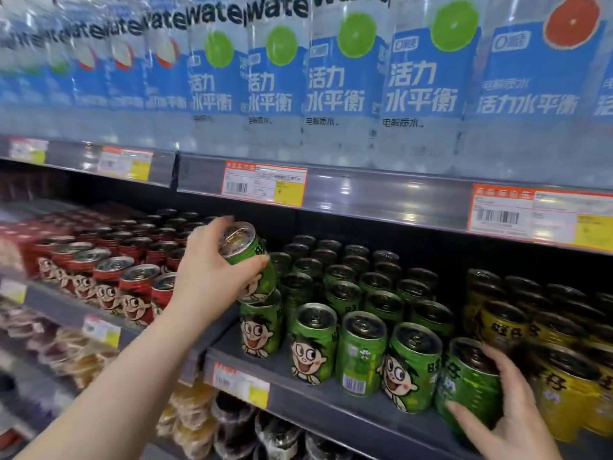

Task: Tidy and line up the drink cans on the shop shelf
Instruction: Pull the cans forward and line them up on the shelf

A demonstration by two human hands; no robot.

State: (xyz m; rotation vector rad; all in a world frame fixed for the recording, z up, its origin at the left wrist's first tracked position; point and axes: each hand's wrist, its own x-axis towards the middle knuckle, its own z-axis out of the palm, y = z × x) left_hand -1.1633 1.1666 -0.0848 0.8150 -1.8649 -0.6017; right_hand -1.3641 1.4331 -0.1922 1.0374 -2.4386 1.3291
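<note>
Green drink cans with a cartoon face fill the middle of the grey shelf point(298, 386). My left hand point(212, 270) grips one green can point(247, 250), lifted and tilted above the front-left green can point(262, 327). At the right end of the front row, my right hand point(507, 410) wraps around another green can point(464, 386) that stands on the shelf. Between them stand three front-row cans point(361, 353), one turned with its barcode outward.
Red cans point(132, 287) stand in rows to the left, yellow cans point(557, 343) to the right. Large water bottles point(421, 88) line the shelf above, with price tags point(263, 182) on its edge. Packaged goods sit on the lower shelf point(232, 426).
</note>
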